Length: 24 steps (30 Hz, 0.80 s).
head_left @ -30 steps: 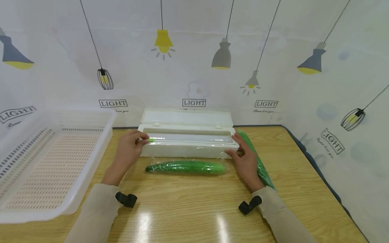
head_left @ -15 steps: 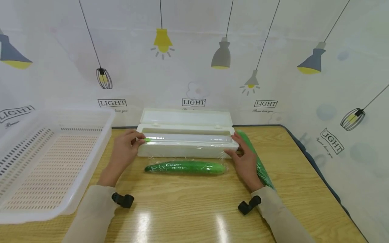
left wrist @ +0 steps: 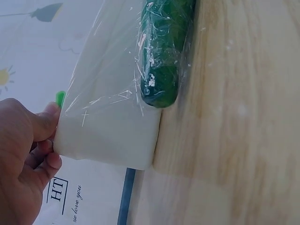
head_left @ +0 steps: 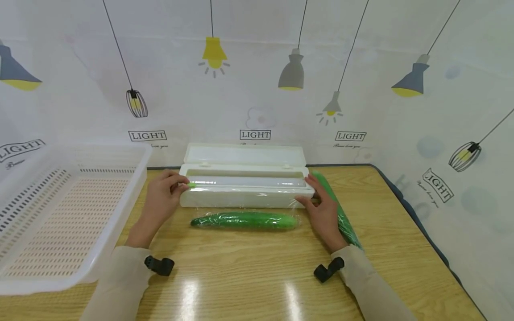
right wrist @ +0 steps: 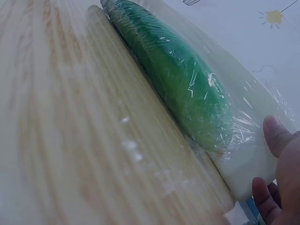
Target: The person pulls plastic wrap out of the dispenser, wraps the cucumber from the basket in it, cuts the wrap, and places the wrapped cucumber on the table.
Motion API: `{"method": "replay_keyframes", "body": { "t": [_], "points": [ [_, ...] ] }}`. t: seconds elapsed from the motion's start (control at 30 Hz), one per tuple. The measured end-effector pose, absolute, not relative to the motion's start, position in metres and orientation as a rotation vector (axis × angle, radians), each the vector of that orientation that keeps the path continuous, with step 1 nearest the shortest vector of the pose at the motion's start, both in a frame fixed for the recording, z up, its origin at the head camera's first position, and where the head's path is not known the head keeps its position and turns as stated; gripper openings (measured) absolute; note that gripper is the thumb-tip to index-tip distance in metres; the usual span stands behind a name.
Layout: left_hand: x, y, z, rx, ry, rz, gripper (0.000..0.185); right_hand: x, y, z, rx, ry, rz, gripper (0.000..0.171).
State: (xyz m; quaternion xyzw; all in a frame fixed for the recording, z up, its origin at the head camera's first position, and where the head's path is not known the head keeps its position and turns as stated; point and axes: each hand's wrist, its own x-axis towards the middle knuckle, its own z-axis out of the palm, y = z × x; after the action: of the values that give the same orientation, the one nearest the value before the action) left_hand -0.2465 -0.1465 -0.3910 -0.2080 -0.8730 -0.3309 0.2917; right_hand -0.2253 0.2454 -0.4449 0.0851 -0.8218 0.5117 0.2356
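Note:
A white cling film dispenser (head_left: 241, 199) stands on the table with its lid (head_left: 245, 156) raised and a film roll (head_left: 249, 182) inside. My left hand (head_left: 162, 196) pinches the small green slide cutter (head_left: 192, 185) at the dispenser's left end. At the other end, my right hand (head_left: 323, 214) grips the box, thumb in front and fingers at its side. Clear film runs down over the front to a film-wrapped cucumber (head_left: 245, 220) lying just before the box. In the left wrist view the cutter (left wrist: 60, 98) peeks out above the fingertips. The right wrist view shows film (right wrist: 246, 124) beside the thumb.
On the left sits a white perforated plastic basket (head_left: 142, 183). A second wrapped cucumber (head_left: 345, 223) lies slanted to the right, partly behind my right hand. A printed wall covering (head_left: 257, 102) rises behind the wooden table (head_left: 241, 272).
My left hand and the green slide cutter have shifted slightly left along the dispenser. The right hand keeps its grip on the box, and the wrapped cucumber stays in front.

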Motion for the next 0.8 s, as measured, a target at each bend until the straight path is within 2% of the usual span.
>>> {"method": "replay_keyframes", "body": {
  "t": [0.47, 0.57, 0.8],
  "points": [
    [-0.245, -0.15, -0.391, -0.542, -2.365, -0.849, 0.005, -0.206, 0.231, -0.413, 0.258, -2.271, 1.392, 0.055],
    [-0.245, -0.151, -0.391, -0.54, -2.368, -0.845, 0.005, -0.208, 0.232, -0.415, 0.269, -2.26, 1.405, 0.055],
    [-0.245, -0.152, -0.391, -0.524, -2.365, -0.858, 0.006, -0.228, 0.247, -0.447, 0.239, -2.275, 1.382, 0.058]
  ]
}}
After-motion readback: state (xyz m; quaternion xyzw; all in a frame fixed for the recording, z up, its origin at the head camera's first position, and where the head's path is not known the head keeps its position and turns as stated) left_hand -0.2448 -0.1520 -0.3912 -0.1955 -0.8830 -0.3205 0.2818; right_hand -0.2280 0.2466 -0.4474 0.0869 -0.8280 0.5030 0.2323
